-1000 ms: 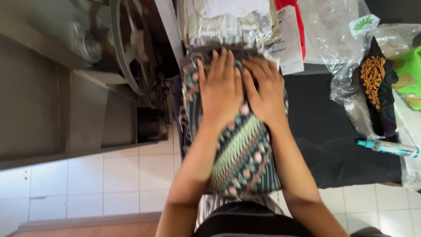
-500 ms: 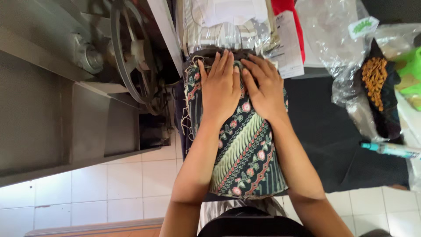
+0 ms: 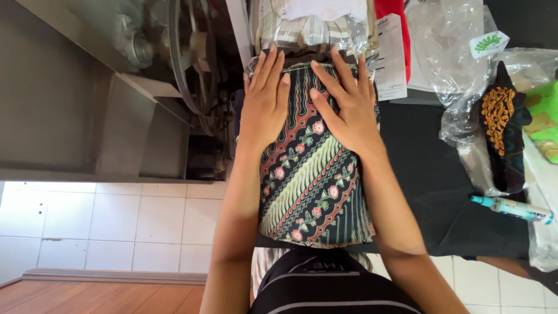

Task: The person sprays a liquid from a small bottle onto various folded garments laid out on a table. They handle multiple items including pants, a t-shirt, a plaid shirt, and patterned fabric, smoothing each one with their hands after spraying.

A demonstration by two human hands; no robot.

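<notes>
Two hands, left hand (image 3: 264, 107), right hand (image 3: 347, 110), flat on one folded batik cloth (image 3: 314, 186).

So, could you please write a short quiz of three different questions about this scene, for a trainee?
1. True or false: both hands lie flat on the folded patterned cloth.
2. Which thing lies on the black table surface to the right of the cloth? A) a turquoise pen B) a pair of scissors C) a cup
3. Fill in: beyond the fingertips lies a bundle wrapped in clear ____.

Key:
1. True: the left hand and right hand press on it, fingers spread.
2. A, the turquoise pen.
3. Plastic; see the wrapped bundle.
</notes>
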